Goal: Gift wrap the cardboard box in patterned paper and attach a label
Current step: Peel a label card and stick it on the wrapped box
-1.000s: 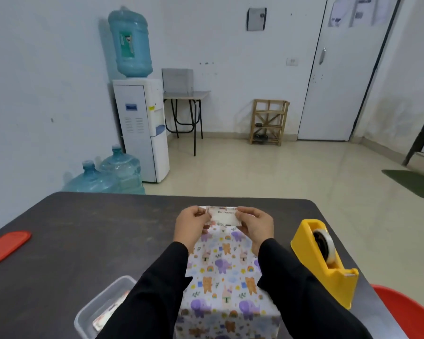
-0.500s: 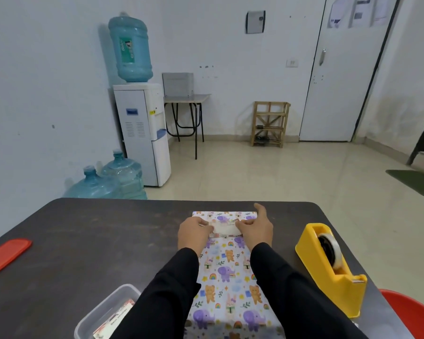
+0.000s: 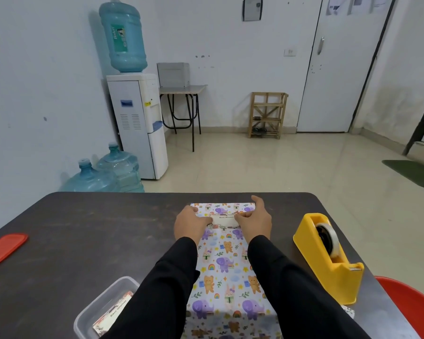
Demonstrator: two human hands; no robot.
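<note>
The box [image 3: 227,263], wrapped in white paper printed with elephants and bears, lies lengthwise on the dark table [image 3: 96,241] in front of me. A small white "Best Wishes" label [image 3: 225,220] lies on its top near the far end. My left hand [image 3: 191,222] holds the label's left end with curled fingers. My right hand [image 3: 255,222] holds the right end, one finger stretched out along the box's far corner. Black sleeves hide part of the box's sides.
A yellow tape dispenser [image 3: 328,255] stands right of the box. At the near left is a clear plastic tub [image 3: 93,311] with more labels, and a red lid [image 3: 4,249] lies at the far left. A red chair [image 3: 411,307] is at the right corner.
The label, held up over the box's far end a second ago, has come down flat onto the box top. Both hands went down with it and stay at its ends.
</note>
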